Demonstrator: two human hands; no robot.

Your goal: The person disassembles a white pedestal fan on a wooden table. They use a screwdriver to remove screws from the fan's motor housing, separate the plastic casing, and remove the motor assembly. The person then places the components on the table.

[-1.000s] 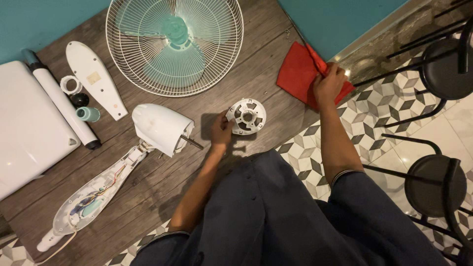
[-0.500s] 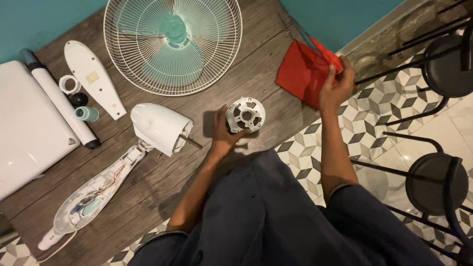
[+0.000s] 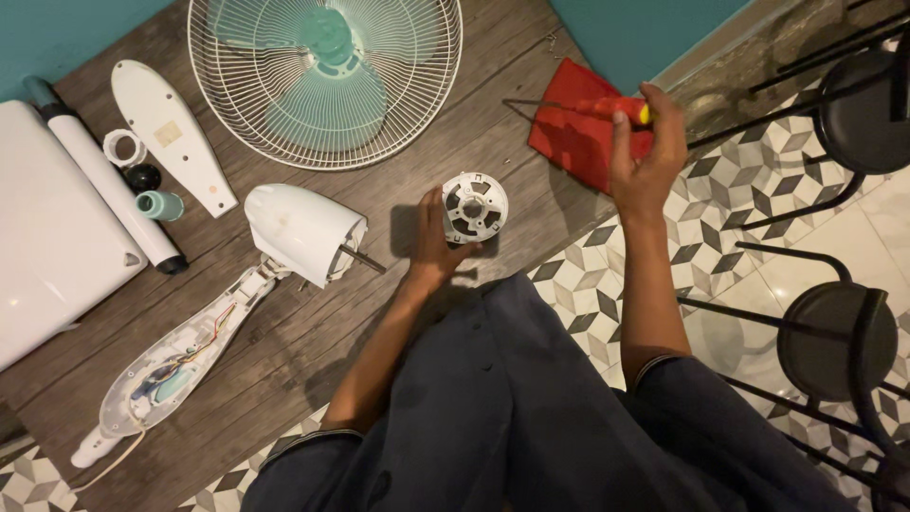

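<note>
Round white plastic fan motor housing with vent slots (image 3: 474,207), stood on end on the dark wood-plank floor (image 3: 313,332), open face turned up toward the camera, so its axis points straight up. Gripped at its left side and lower rim by the left hand (image 3: 431,248), fingers wrapped and closed on the casing.

Up and to the right, well apart from the housing, the right hand (image 3: 645,161) raised in the air, fist clamped on the red and yellow handle of a screwdriver (image 3: 592,106). Long axis of the tool nearly level, thin shaft running leftward, tip aimed left above the housing, not down at its face. Housing lies down and left of that tip; left hand far the nearer of the two.

Under the screwdriver, a red cloth (image 3: 573,142) spread on the planks. Left of the housing, a white rounded fan head shell (image 3: 303,232) with a bare shaft sticking out toward it. Above, a white wire grille with pale green blades (image 3: 322,76). Lower left, an opened white stand neck with wiring exposed (image 3: 171,370).
</note>
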